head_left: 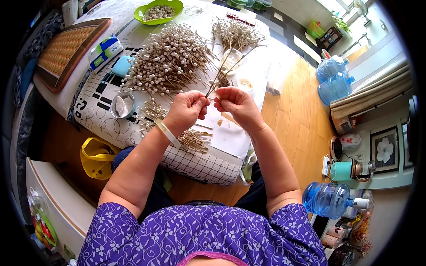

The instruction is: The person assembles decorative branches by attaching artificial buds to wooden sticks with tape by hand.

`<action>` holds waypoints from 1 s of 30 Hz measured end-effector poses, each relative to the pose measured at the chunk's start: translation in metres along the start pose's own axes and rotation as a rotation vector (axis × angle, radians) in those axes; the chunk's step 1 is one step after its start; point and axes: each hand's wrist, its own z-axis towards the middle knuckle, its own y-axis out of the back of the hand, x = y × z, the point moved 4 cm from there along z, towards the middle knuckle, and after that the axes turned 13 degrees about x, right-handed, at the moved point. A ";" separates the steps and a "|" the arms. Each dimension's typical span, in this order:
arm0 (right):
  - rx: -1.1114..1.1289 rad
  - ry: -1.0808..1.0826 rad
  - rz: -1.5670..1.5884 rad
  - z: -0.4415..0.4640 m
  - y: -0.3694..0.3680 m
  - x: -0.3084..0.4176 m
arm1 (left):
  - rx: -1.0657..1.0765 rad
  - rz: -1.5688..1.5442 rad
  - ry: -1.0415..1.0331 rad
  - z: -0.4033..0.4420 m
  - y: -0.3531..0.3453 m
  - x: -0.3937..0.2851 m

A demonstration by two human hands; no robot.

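My left hand (188, 108) is closed in a pinch on the lower end of thin dark stems (219, 71), which rise up and to the right. My right hand (233, 104) is beside it, fingers curled together; what they hold, if anything, is too small to tell. Beyond my hands lies a large pile of white-tipped stems (166, 57), with a smaller bunch (235, 33) at its right. More stems (191, 137) lie below my left hand. A small tub (123, 105) with white material stands to the left, and a white bowl (230, 61) is past my right hand.
A green bowl (175, 5) of small pale pieces stands at the table's far side. Left are a tissue pack (105, 52), a blue object (123, 66) and a woven mat (69, 53). A yellow bag (95, 162) is below the table's left edge; water bottles (326, 199) stand right.
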 end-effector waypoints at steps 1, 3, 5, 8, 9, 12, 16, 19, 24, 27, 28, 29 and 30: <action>-0.038 -0.019 0.002 -0.001 0.000 0.001 | -0.007 -0.035 0.011 0.000 0.000 0.000; -0.075 -0.037 0.005 -0.001 -0.001 0.003 | -0.014 -0.069 0.022 0.001 0.001 0.001; -0.129 0.046 0.033 0.000 -0.002 0.006 | 0.019 -0.084 0.018 0.001 0.001 0.004; -0.170 0.081 -0.136 -0.001 -0.007 0.013 | -0.034 -0.010 -0.123 0.004 0.002 0.003; -0.166 0.081 -0.134 0.001 -0.010 0.013 | -0.039 -0.009 -0.121 0.003 0.002 0.002; -0.139 0.172 -0.181 0.001 -0.019 0.020 | -0.013 -0.137 -0.065 0.003 0.002 0.002; -0.091 0.090 -0.248 0.002 -0.020 0.018 | 0.002 -0.042 -0.123 0.003 0.007 0.001; -0.048 0.037 -0.133 0.003 -0.014 0.005 | -0.007 0.029 -0.156 0.001 0.007 -0.002; -0.011 0.072 -0.094 0.002 -0.013 0.007 | -0.009 0.010 -0.151 0.002 0.007 -0.001; -0.011 0.104 -0.089 0.003 -0.014 0.009 | -0.009 -0.106 -0.108 0.003 0.005 -0.001; -0.020 0.093 -0.138 0.003 -0.015 0.010 | -0.009 -0.104 -0.109 0.003 0.005 -0.002; -0.027 0.080 -0.187 0.003 -0.016 0.011 | 0.003 -0.110 -0.072 0.003 0.004 -0.003; -0.026 0.078 -0.188 0.003 -0.017 0.011 | 0.014 -0.119 -0.035 0.002 0.002 -0.003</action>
